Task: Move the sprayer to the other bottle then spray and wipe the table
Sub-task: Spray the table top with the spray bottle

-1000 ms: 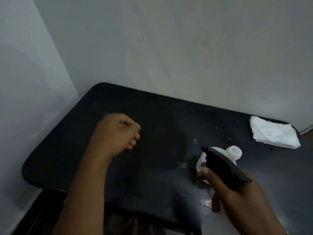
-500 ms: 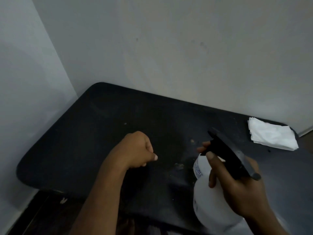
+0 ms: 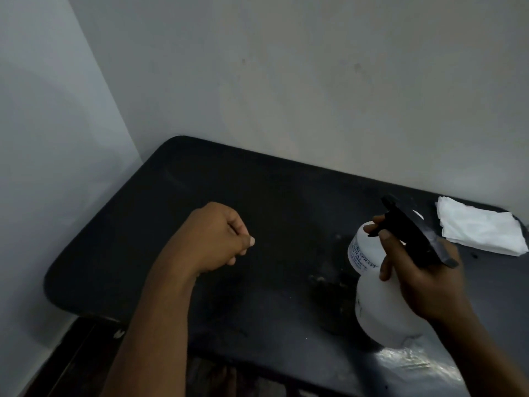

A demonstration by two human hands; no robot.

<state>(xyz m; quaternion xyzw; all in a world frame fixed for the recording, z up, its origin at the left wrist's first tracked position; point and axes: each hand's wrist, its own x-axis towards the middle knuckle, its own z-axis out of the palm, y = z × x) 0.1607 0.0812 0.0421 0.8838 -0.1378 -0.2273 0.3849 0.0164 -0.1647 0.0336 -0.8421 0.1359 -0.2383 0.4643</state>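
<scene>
A white spray bottle (image 3: 380, 308) with a black sprayer head (image 3: 415, 233) hangs above the black table (image 3: 160, 224), at its right side. My right hand (image 3: 420, 282) grips the bottle's neck, with fingers over the trigger and the nozzle aimed toward the far left. My left hand (image 3: 217, 239) hovers over the middle of the table as a loose fist with nothing in it. A folded white cloth (image 3: 481, 230) lies at the table's far right corner.
Grey walls enclose the table at the back and on the left. A shiny clear plastic sheet (image 3: 415, 365) lies on the near right of the table. Small wet specks mark the surface beside the bottle. Dark floor shows under the near edge.
My right hand has lifted the spray bottle up and tilted it, nozzle now higher and farther back. My left hand has drawn in toward the table's middle, still closed.
</scene>
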